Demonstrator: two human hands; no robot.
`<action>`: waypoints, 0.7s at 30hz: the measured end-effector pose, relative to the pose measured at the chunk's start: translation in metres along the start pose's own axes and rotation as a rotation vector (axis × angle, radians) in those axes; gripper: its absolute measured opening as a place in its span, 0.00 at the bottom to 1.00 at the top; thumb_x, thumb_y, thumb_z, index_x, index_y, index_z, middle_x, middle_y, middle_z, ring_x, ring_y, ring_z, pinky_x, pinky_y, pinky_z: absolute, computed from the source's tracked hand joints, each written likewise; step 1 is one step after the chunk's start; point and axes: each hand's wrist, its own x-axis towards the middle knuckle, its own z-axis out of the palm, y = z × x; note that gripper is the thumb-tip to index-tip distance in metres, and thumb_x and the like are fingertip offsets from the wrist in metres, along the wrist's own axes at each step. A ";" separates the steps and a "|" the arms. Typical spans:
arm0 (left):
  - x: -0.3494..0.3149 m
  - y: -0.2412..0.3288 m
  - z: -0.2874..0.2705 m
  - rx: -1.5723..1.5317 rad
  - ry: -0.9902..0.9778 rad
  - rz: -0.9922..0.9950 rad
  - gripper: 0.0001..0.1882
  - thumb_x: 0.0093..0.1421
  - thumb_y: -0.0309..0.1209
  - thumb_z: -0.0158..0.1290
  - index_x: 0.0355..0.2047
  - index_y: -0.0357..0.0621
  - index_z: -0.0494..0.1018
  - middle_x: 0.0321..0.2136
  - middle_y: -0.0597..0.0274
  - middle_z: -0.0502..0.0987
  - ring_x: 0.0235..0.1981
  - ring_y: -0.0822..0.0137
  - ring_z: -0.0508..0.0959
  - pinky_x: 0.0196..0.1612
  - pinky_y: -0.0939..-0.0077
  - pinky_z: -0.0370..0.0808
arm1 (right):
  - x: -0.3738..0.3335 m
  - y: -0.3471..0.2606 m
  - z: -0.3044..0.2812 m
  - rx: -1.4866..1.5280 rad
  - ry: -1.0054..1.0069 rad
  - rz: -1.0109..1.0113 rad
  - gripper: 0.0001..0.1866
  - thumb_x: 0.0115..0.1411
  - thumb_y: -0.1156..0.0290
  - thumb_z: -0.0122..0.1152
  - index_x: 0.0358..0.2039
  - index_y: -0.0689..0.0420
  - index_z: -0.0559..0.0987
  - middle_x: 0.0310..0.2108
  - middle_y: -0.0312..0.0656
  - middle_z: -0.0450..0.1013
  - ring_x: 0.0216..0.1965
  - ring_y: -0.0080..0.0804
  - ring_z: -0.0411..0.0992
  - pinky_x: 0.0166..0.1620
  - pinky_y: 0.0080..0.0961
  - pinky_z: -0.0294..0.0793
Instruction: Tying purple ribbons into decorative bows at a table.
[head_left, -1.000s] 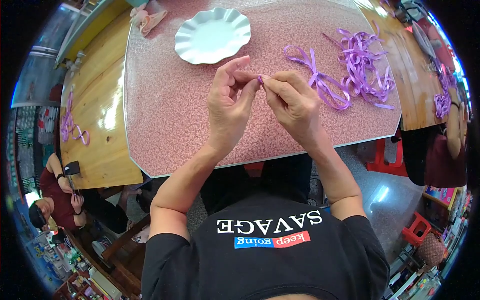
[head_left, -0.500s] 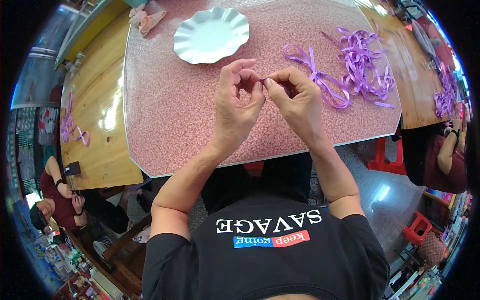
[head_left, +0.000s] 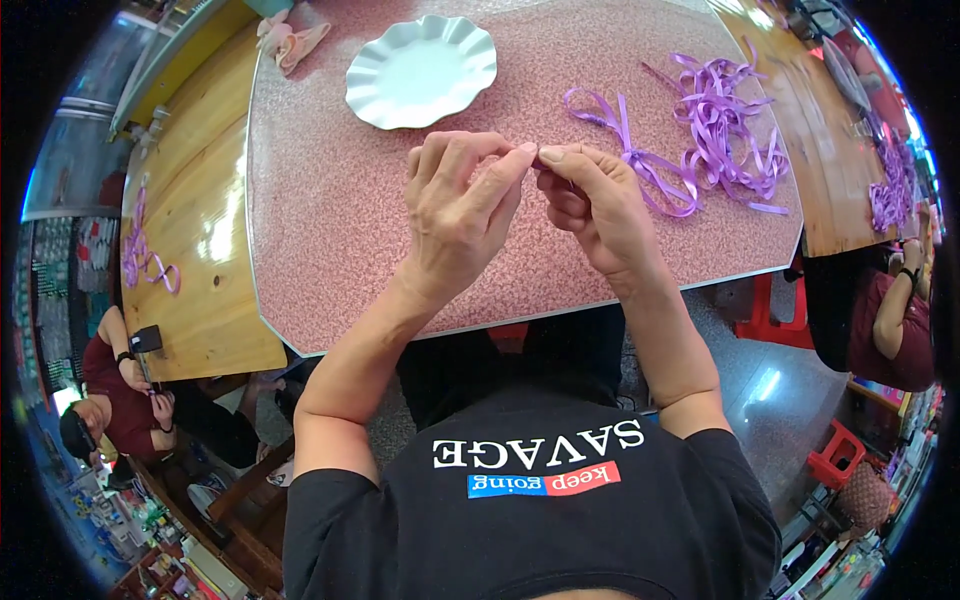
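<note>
Both hands meet above the pink speckled tabletop (head_left: 380, 230), fingertips almost touching. Between them is a small dark purple piece (head_left: 538, 161), mostly covered by the fingers, so its kind does not show. My left hand (head_left: 460, 210) pinches it with thumb and forefinger, back of the hand turned up. My right hand (head_left: 608, 205) pinches from the other side, its other fingers curled in. Just right of the right hand lies a purple ribbon bow (head_left: 640, 160), and beyond it a loose heap of purple ribbon (head_left: 735, 125).
A white scalloped plate (head_left: 420, 72) stands at the far side, with a pale pink cloth-like item (head_left: 290, 45) at its left. Wooden tables (head_left: 200, 270) flank mine; more ribbon (head_left: 137, 245) lies on the left one. Two other people work at the sides. A red stool (head_left: 775, 315) stands below right.
My left hand has rolled over, its back now up and its fingers folded closer. The right hand has turned slightly, still pinching. Ribbon and plate lie as before.
</note>
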 end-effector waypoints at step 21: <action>0.006 -0.010 0.003 0.046 -0.121 0.068 0.16 0.44 0.22 0.61 0.32 0.46 0.67 0.32 0.64 0.71 0.34 0.64 0.72 0.37 0.69 0.64 | 0.004 0.000 0.003 -0.089 -0.010 0.069 0.07 0.65 0.67 0.57 0.31 0.56 0.77 0.21 0.25 0.66 0.16 0.08 0.54 0.18 0.09 0.52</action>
